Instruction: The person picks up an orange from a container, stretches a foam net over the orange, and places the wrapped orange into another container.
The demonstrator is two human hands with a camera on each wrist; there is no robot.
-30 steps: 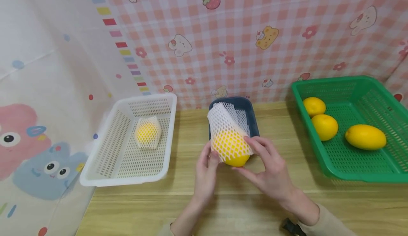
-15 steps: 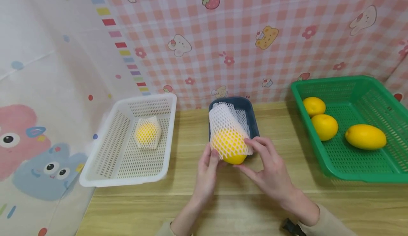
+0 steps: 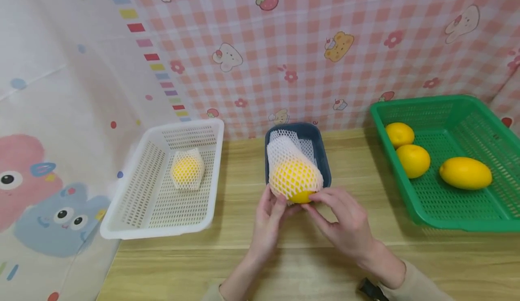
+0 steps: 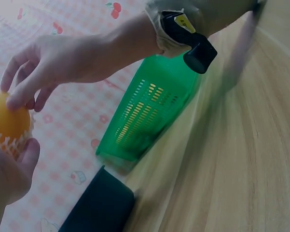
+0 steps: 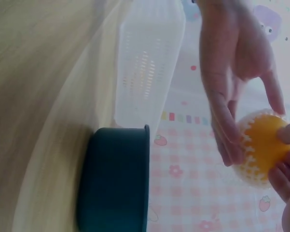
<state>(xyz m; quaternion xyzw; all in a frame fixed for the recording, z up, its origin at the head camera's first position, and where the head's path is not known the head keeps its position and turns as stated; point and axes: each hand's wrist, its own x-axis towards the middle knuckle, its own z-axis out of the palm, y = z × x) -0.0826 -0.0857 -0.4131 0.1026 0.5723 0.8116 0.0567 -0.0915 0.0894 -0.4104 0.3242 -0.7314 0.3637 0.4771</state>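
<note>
The yellow fruit (image 3: pixel 299 196) is held up between the left hand (image 3: pixel 266 224), its fingers gripping the netted side, and the equally close right hand (image 3: pixel 347 217), its fingers pinching the bare, person-facing end, while the white net (image 3: pixel 284 153) tapers away toward the dark tray (image 3: pixel 324 159).

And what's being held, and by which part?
A yellow fruit in a white foam net: left fingers around its netted side, right fingers at its bare end.

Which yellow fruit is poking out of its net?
The held fruit, between the left hand and right hand: its near end is uncovered. The netted fruit in the white basket looks covered; the three fruits in the green basket are bare.
</note>
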